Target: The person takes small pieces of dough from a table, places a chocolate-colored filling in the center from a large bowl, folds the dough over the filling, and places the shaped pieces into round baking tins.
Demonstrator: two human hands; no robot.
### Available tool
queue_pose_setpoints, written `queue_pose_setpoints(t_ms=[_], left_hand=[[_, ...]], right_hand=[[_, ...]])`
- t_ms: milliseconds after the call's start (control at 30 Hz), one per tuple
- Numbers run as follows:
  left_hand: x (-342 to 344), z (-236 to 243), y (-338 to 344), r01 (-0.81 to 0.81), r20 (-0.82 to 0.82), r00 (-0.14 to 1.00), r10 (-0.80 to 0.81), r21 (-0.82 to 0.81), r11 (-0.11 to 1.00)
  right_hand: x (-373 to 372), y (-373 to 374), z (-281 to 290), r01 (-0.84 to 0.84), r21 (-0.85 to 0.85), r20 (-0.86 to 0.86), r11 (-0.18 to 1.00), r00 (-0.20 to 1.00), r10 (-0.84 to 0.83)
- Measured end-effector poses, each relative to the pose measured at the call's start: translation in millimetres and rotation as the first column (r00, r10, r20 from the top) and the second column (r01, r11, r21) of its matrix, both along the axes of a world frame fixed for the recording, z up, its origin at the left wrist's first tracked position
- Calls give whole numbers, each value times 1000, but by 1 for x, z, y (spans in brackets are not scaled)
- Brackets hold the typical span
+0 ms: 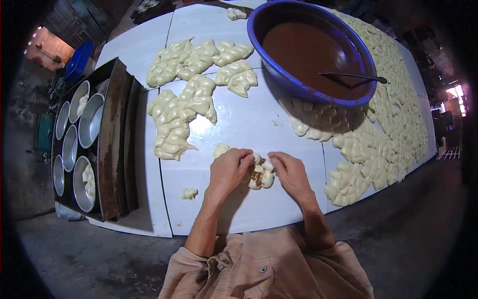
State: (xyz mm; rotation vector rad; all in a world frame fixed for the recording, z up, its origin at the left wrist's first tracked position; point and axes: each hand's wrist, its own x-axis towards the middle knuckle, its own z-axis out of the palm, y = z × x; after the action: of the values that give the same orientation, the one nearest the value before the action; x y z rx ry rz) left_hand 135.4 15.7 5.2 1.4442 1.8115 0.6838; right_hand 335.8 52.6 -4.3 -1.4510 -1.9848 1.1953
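Note:
Both hands are at a small pale dough piece with brown filling on top, lying on the white table near my body. My left hand has its fingers curled closed at the dough's left edge. My right hand pinches the dough's upper right edge between thumb and fingers. A bit of pale dough shows just behind my left hand, partly hidden. A small loose lump lies to its left.
Dark metal trays holding round tins, some with dough, stand at the left. Pale dough pieces spread over the table, densely along the right. A blue tub of brown mixture with a dark-handled utensil sits at the back right.

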Motion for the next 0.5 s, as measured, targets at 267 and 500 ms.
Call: queue_pose_setpoints(t_ms=[267, 500], left_hand=[[-6, 8, 3, 55, 1, 998, -55, -106, 993], [-11, 1, 0, -26, 80, 996, 29, -36, 999]], right_hand=[[5, 3, -16, -21, -208, -114, 978, 993, -3], [39, 11, -7, 132, -480, -434, 867, 823, -366]])
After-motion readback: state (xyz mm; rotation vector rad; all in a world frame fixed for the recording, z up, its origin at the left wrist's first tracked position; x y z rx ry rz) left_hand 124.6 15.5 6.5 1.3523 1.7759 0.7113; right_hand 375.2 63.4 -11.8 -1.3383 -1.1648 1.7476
